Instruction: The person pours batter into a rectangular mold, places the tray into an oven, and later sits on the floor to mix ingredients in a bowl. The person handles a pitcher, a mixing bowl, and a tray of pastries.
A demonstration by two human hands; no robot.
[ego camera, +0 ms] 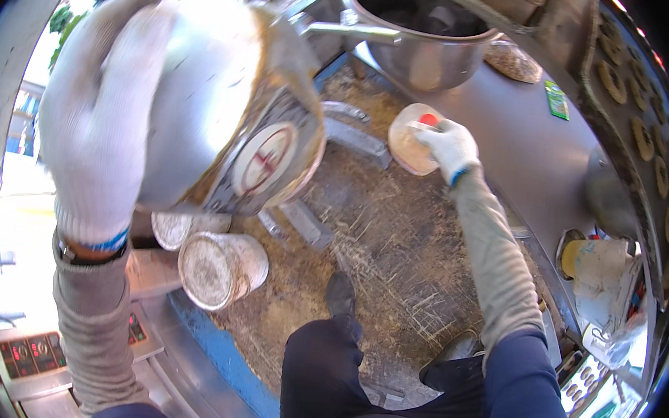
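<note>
My left hand [101, 117], in a white knit glove, is close to the camera, its back toward me. It lies along the side of a large, shiny metal drum-shaped body [201, 96] with a round label. Its palm and fingertips are hidden, so whether it grips the metal cannot be told. Farther off, my right hand [450, 147], also gloved, holds a translucent plastic jug [413, 156] near its red cap [429, 120]. Pale contents show through the jug's wall.
A deep steel pot [431, 62] stands beyond the jug, beside a metal counter [514, 135] with a green packet [557, 100]. White buckets [224, 271] stand at left on the worn floor [404, 233]. A panel with red displays [32, 356] is lower left. A perforated metal panel [641, 116] overhangs the right.
</note>
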